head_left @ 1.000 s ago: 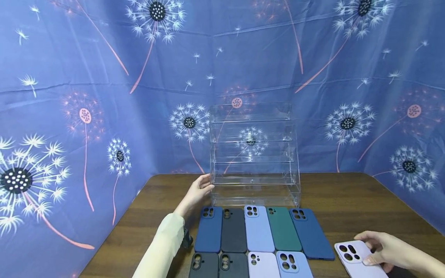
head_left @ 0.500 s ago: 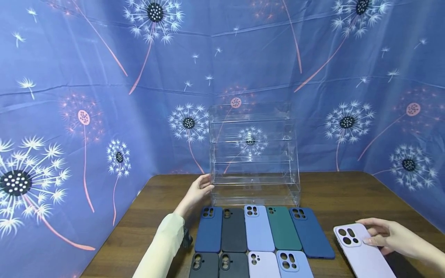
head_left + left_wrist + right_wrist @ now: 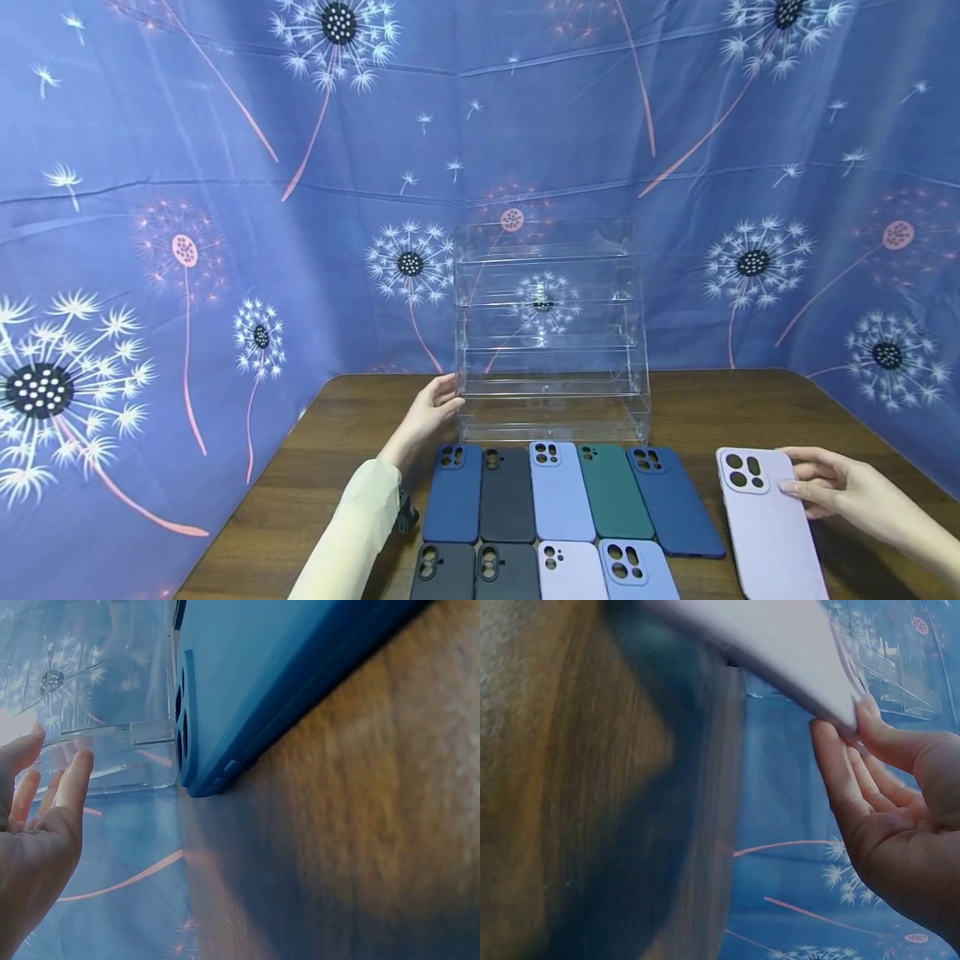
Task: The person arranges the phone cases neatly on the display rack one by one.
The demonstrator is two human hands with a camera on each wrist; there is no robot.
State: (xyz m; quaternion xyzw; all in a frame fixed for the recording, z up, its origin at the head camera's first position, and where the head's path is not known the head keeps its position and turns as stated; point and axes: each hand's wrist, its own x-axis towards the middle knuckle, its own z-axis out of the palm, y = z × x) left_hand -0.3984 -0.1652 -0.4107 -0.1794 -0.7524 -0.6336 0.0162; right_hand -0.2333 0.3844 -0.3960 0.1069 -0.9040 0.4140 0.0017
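My right hand (image 3: pixel 851 492) pinches a pale lavender phone case (image 3: pixel 776 533) by its upper right edge, thumb on the back face and fingers behind. In the right wrist view the case (image 3: pixel 772 645) is raised off the table and tilted, a corner between thumb and fingertips. My left hand (image 3: pixel 426 412) rests at the lower left side of a clear tiered acrylic display stand (image 3: pixel 551 388). The left wrist view shows that hand (image 3: pixel 45 840) with fingers loosely extended beside the stand; exact contact is hard to tell.
Phone cases lie in two rows before the stand, including a left blue case (image 3: pixel 452 500), a green case (image 3: pixel 617 496) and a right blue case (image 3: pixel 678 508). The front row is cut off below. A small black object (image 3: pixel 406 513) sits by the left sleeve. Dandelion-print cloth (image 3: pixel 300 250) hangs behind.
My right hand has lifted the lavender case and carried it up and away from the table's front edge, turning it more upright. My left hand has stayed at the stand.
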